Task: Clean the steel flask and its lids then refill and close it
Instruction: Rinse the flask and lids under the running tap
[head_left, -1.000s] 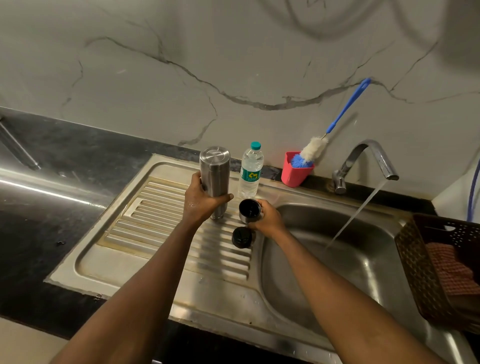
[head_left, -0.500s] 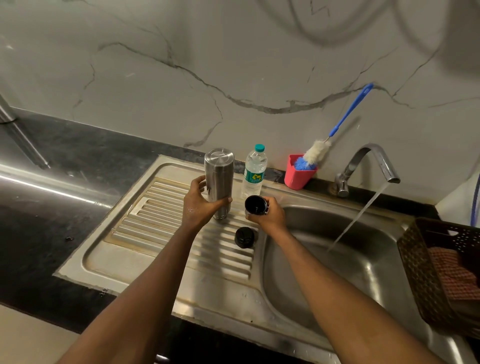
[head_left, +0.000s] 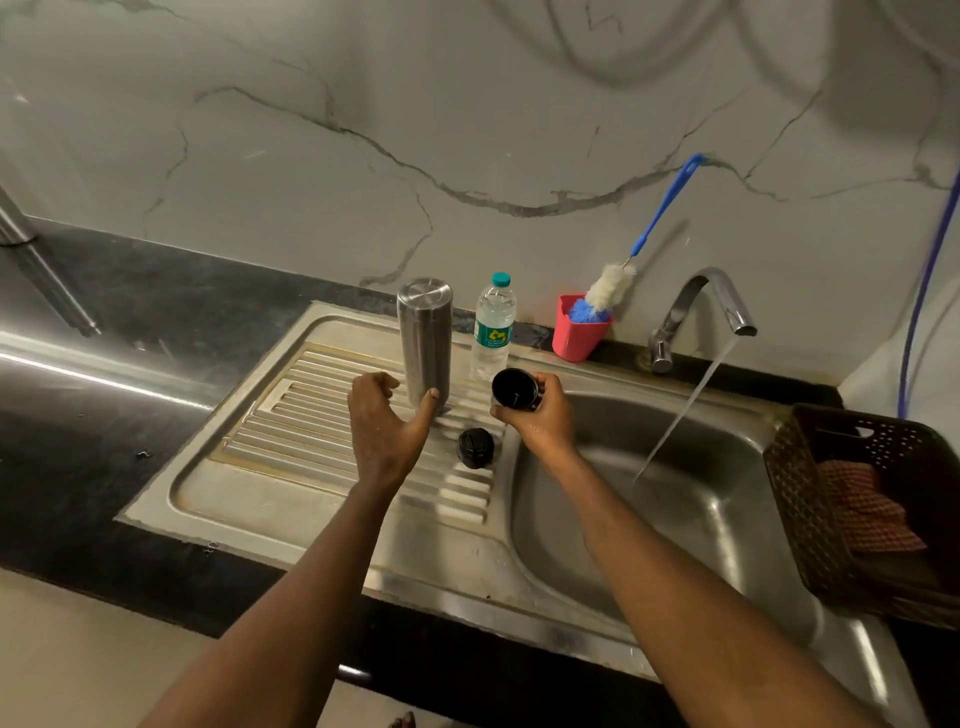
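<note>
Upright on the ribbed steel drainboard (head_left: 291, 441) is stood the tall cylindrical steel flask (head_left: 423, 338), touched low down only by the thumb of the left hand (head_left: 384, 431) — its fingers loosely curled, nothing gripped. A round steel cup lid with a black inside (head_left: 516, 389) is clasped by the right hand (head_left: 545, 421) at the left edge of the steel sink basin (head_left: 701, 519) — a small round black inner lid (head_left: 475, 448) is laid just near of it

A steel sink unit (head_left: 311, 441) is set into a black counter (head_left: 104, 415) and fills the middle of the frame. On its ribbed drainboard, left of centre, a steel flask (head_left: 425, 338) stands on end, with a black lid (head_left: 475, 448) lying just below and right of it. A water bottle (head_left: 493, 332) stands on the rear rim, a pink cup (head_left: 576, 332) further right. A brown basket (head_left: 810, 519) sits at the right edge.
</note>
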